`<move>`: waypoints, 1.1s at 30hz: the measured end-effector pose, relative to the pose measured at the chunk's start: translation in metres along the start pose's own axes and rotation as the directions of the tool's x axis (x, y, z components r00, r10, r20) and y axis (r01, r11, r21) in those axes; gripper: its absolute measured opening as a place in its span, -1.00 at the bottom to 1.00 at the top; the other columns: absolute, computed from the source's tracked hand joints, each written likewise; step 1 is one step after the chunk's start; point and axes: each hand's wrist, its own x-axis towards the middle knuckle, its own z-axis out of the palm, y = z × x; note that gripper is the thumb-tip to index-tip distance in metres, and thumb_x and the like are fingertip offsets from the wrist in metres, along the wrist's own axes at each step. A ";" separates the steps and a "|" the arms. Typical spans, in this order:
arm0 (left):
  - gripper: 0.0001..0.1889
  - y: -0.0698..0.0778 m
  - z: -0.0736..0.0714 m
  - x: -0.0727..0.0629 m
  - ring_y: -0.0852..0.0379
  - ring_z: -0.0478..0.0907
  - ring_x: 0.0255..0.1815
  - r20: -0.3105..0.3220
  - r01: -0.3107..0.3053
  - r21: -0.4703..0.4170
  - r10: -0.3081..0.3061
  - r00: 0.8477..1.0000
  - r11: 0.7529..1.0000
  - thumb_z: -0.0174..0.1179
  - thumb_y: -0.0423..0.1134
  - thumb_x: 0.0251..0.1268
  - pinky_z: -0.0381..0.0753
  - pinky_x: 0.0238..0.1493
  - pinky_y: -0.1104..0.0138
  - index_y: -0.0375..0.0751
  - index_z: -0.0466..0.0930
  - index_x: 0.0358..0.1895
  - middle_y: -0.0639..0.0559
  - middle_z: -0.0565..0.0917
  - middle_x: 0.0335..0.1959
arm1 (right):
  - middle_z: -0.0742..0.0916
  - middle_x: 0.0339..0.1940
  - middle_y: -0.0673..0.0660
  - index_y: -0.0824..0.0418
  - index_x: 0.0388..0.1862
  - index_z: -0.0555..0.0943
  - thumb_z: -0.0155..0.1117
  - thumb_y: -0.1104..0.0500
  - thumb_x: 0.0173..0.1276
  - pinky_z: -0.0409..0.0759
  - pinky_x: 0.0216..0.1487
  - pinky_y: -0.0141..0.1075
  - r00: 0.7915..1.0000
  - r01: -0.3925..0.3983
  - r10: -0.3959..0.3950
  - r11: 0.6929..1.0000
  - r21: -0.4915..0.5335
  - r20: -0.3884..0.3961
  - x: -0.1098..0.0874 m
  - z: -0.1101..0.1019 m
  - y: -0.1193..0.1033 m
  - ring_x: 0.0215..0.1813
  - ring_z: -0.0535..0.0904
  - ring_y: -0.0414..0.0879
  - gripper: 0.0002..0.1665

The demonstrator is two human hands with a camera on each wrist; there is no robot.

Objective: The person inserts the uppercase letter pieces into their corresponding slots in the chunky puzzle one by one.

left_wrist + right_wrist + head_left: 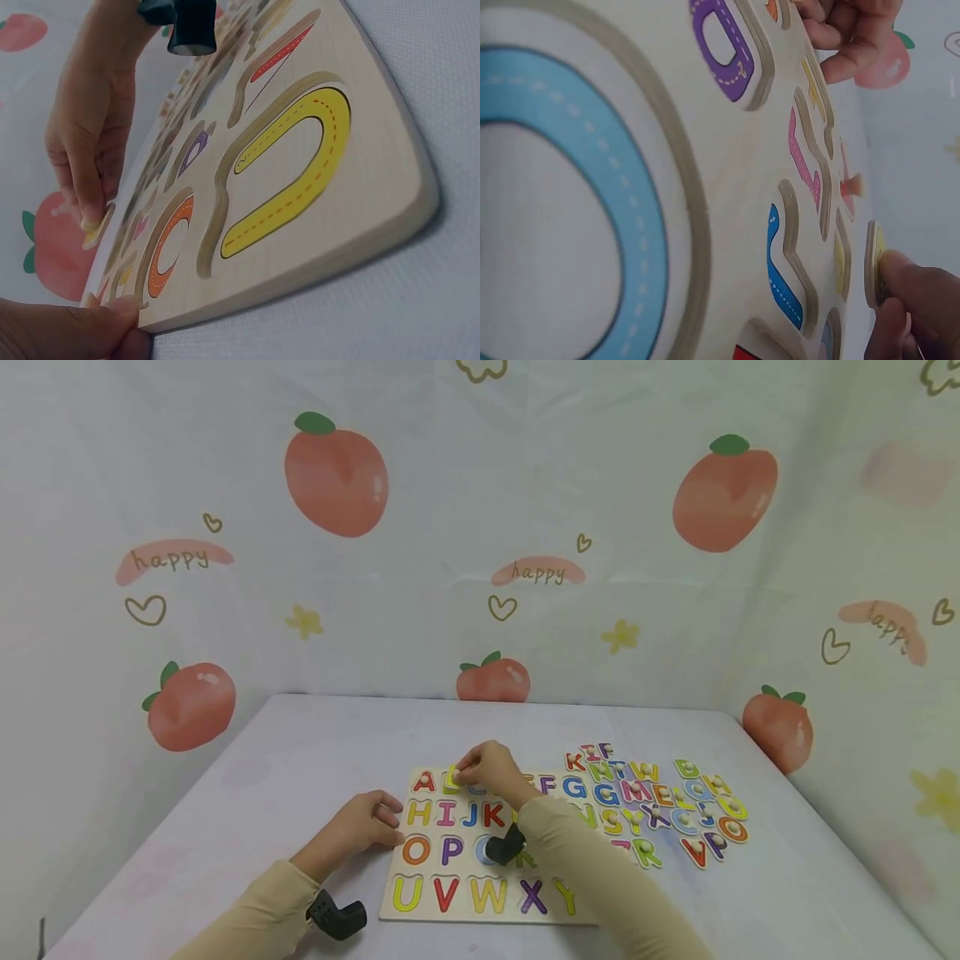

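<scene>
A wooden alphabet puzzle board lies flat on the table, with coloured letters printed in its recesses. My right hand reaches over its back row and pinches a yellow letter piece between thumb and fingers, tilted above the board beside the A. Fingers cover much of that piece, hiding its letter. A red letter A piece with a small knob sits in the back left recess. At the board's left edge, my left hand rests with loosely bent fingers, the thumb touching the edge near the orange O recess.
Many loose knobbed letter pieces lie right of the board, including an orange O piece, a red V piece and a green R piece. Some sit close to the board's right side. A printed cloth backdrop stands behind the table.
</scene>
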 end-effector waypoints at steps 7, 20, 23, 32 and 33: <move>-0.56 0.001 -0.001 0.000 0.11 0.51 -0.39 -0.001 0.005 0.002 -0.005 1.000 1.000 0.43 -0.40 -0.02 0.58 -0.32 0.32 -0.33 0.52 -0.02 -0.07 0.57 -0.33 | 0.70 -0.42 0.02 0.20 -0.39 0.71 0.48 0.20 0.13 0.50 -0.26 -0.36 1.000 0.000 0.000 1.000 -0.010 0.007 0.005 0.006 -0.003 -0.37 0.53 -0.18 -0.88; -0.57 0.003 -0.001 -0.002 0.11 0.51 -0.40 0.001 0.006 -0.014 -0.006 1.000 1.000 0.42 -0.43 -0.03 0.59 -0.34 0.33 -0.35 0.52 -0.03 -0.07 0.57 -0.35 | 0.70 -0.50 0.03 0.22 -0.43 0.71 0.46 0.22 0.14 0.49 -0.38 -0.39 0.998 0.006 -0.005 1.000 -0.009 0.066 0.004 0.010 -0.005 -0.45 0.53 -0.18 -0.91; -0.57 0.003 -0.001 -0.003 0.10 0.51 -0.40 -0.002 0.010 -0.016 -0.010 1.000 1.000 0.43 -0.43 -0.03 0.58 -0.34 0.33 -0.34 0.52 -0.04 -0.07 0.57 -0.35 | 0.71 -0.50 0.05 0.24 -0.44 0.71 0.47 0.24 0.14 0.49 -0.38 -0.39 0.998 0.006 -0.005 1.000 -0.008 0.068 0.003 0.010 -0.006 -0.45 0.53 -0.18 -0.91; -0.57 -0.001 0.000 0.000 0.11 0.52 -0.42 -0.002 -0.009 -0.038 0.009 1.000 0.999 0.41 -0.46 -0.06 0.56 -0.37 0.33 -0.34 0.53 -0.05 -0.06 0.57 -0.37 | 0.69 -0.51 0.04 0.25 -0.45 0.69 0.47 0.26 0.12 0.44 -0.42 -0.41 0.997 0.021 -0.019 0.999 -0.032 0.075 0.003 0.011 -0.007 -0.46 0.49 -0.20 -0.90; -0.57 -0.001 0.001 0.001 0.11 0.52 -0.42 -0.003 -0.009 -0.039 0.009 1.000 0.999 0.41 -0.46 -0.07 0.56 -0.37 0.33 -0.33 0.53 -0.05 -0.05 0.57 -0.38 | 0.68 -0.51 0.04 0.25 -0.44 0.68 0.47 0.27 0.12 0.43 -0.41 -0.41 0.997 0.025 -0.022 0.999 -0.036 0.080 0.002 0.010 -0.008 -0.46 0.49 -0.20 -0.89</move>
